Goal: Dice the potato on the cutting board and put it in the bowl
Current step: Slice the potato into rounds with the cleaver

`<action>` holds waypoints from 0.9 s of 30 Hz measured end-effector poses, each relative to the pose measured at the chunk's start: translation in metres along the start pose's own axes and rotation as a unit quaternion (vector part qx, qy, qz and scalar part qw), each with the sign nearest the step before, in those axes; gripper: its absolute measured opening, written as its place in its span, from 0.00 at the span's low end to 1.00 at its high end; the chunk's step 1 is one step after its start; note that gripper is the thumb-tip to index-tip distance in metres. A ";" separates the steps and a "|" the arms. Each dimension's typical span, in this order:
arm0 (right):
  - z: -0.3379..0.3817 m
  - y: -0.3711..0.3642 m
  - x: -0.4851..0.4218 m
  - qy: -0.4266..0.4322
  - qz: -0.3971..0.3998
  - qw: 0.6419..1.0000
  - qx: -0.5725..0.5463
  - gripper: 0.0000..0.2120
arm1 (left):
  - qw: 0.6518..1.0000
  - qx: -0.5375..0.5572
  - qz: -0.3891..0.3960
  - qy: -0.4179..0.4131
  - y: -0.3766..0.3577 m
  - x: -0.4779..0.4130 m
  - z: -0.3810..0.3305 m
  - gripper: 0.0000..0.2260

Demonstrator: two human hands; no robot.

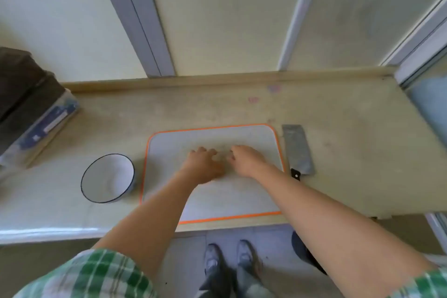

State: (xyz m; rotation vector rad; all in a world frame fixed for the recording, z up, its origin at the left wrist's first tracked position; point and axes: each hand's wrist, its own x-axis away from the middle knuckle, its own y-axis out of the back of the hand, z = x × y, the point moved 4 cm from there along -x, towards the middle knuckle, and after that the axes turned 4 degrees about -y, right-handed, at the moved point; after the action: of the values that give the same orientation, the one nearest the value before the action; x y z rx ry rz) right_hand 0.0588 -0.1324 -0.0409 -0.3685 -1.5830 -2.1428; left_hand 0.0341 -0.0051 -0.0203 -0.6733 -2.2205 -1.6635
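Saw left hand (204, 164) and right hand (246, 161) at frame centre on cutting board (254, 138), fingers curled down; couldn't tell grip. Potato lost in blur between fingertips. Bowl (107, 178) just left of board, knife (298, 150) just right.

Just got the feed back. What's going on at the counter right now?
A person has both hands on the orange-edged cutting board. The left hand and right hand sit close together near its middle, fingers curled toward something small between them, too blurred to identify. The cleaver lies untouched on the counter, just right of the board. The white bowl to the board's left looks empty.
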 end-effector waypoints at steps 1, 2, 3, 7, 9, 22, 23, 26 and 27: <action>-0.003 -0.006 0.003 -0.006 0.013 1.000 0.009 0.16 | 0.999 -0.029 0.014 0.003 -0.008 0.000 -0.003 0.26; -0.007 -0.012 0.004 -0.002 0.012 1.000 0.009 0.16 | 0.999 -0.033 0.000 0.007 -0.014 -0.001 -0.004 0.25; -0.011 -0.019 0.006 0.002 0.011 1.000 0.016 0.16 | 0.999 -0.040 -0.009 0.015 -0.021 0.000 -0.003 0.23; -0.020 -0.022 0.008 0.023 -0.018 1.000 -0.006 0.15 | 0.997 0.001 -0.054 0.048 -0.030 -0.003 -0.003 0.20; -0.031 -0.012 0.006 0.005 -0.041 0.998 -0.043 0.14 | 0.997 0.016 -0.064 0.036 -0.031 -0.008 -0.013 0.21; -0.158 -0.019 0.046 -0.268 -0.161 0.949 -0.042 0.17 | 0.995 0.053 -0.080 -0.005 -0.050 -0.024 -0.068 0.25; -0.157 -0.018 0.046 -0.263 -0.172 0.948 -0.057 0.16 | 0.995 0.056 -0.083 -0.003 -0.050 -0.023 -0.067 0.26; -0.155 -0.013 0.045 -0.242 -0.156 0.953 -0.096 0.18 | 0.993 0.079 -0.086 0.000 -0.051 -0.019 -0.065 0.27; -0.154 -0.009 0.045 -0.235 -0.155 0.954 -0.104 0.20 | 0.992 0.091 -0.084 0.000 -0.051 -0.018 -0.064 0.28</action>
State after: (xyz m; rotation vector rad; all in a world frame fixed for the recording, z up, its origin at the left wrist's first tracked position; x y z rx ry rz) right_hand 0.0228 -0.2852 -0.0743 -0.7944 -1.7578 -2.6168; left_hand 0.0196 -0.0812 -0.0521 -0.4503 -2.4516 -1.5063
